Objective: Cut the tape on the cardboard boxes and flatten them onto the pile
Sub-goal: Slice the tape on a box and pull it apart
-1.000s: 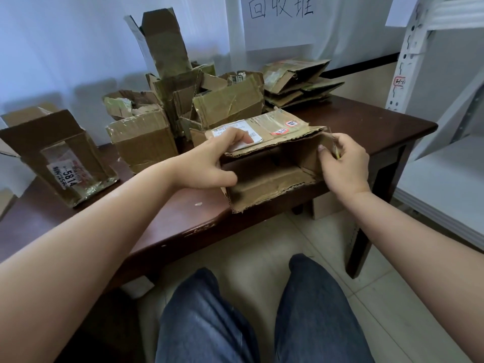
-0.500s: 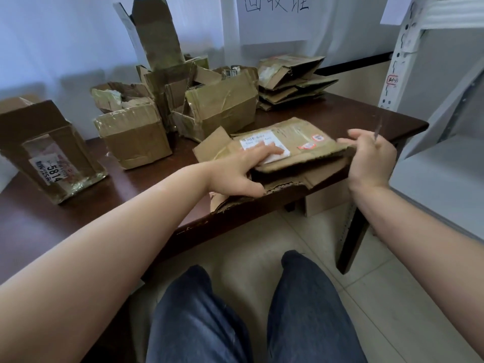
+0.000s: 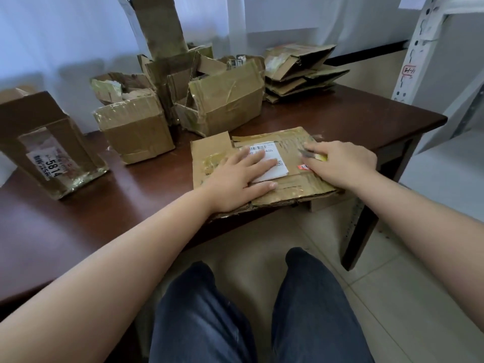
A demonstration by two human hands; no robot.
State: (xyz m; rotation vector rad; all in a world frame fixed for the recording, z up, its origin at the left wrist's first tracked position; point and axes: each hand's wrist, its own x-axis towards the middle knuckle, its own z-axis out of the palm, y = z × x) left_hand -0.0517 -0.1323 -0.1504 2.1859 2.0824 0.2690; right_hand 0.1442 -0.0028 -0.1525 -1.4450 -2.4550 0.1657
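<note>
A flattened cardboard box [image 3: 212, 153] with a white shipping label lies at the table's near edge. My left hand [image 3: 239, 179] presses flat on it, fingers straight across the label. My right hand [image 3: 340, 163] rests on the box's right part and holds a small cutter [image 3: 313, 155] with a yellow end, its blade pointing left. The pile of flattened boxes [image 3: 298, 69] sits at the far right of the table. Several taped boxes stand behind: one in the middle [image 3: 227, 95], one to its left [image 3: 133, 129], and one with a 5814 label [image 3: 49, 145] at far left.
The dark wooden table [image 3: 353, 116] ends just right of my right hand. A white metal shelf [image 3: 419, 45] stands to the right. A tall opened box [image 3: 162, 27] rises at the back. My knees are below the table edge, over a tiled floor.
The box, held up open between both hands a second ago, has been pressed down flat on the table. Both hands now lie on top of it.
</note>
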